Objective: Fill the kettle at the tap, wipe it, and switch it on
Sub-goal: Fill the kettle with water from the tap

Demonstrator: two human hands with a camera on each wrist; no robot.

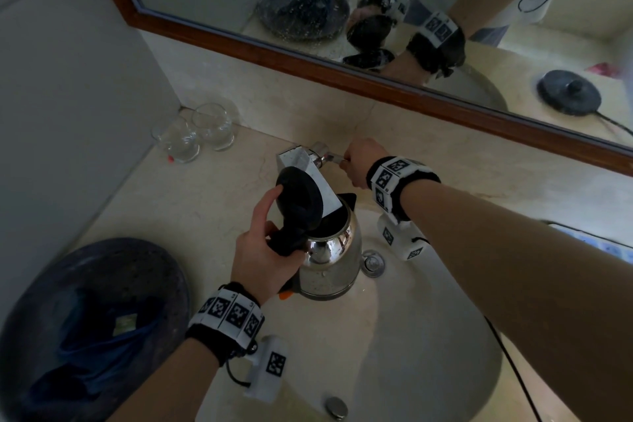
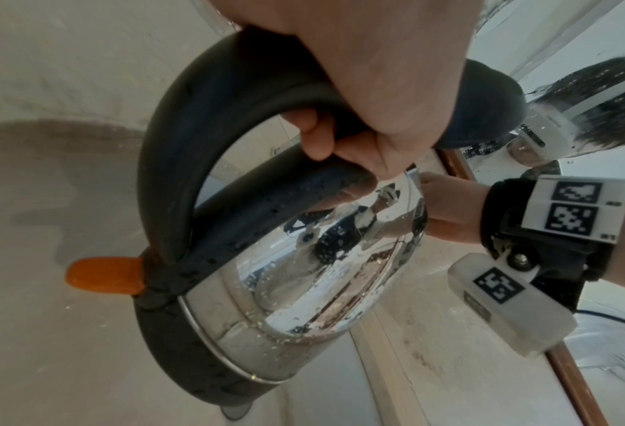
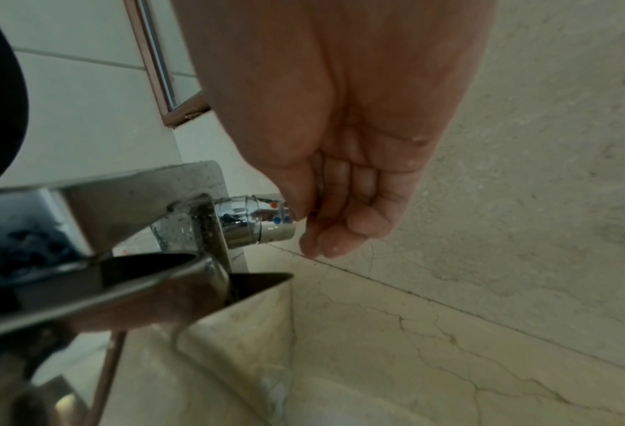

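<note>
A steel kettle (image 1: 330, 260) with a black handle hangs over the sink, its mouth under the square tap spout (image 1: 305, 164). Its black lid (image 1: 299, 200) stands open. My left hand (image 1: 267, 247) grips the handle (image 2: 179, 144), thumb up against the lid's edge. An orange switch (image 2: 103, 276) sticks out at the handle's foot, and drops cover the kettle (image 2: 303, 273). My right hand (image 1: 352, 161) pinches the thin lever beside the chrome tap knob (image 3: 256, 222), thumb and curled fingers (image 3: 339, 239) at its end. No stream of water shows.
Two glasses (image 1: 195, 134) stand at the back left corner. A dark round tray (image 1: 147, 260) with a blue cloth (image 1: 92, 346) sits front left. The sink basin (image 1: 428, 336) has a chrome plug knob (image 1: 371, 262). The mirror (image 1: 342, 10) reflects a black kettle base with a cord.
</note>
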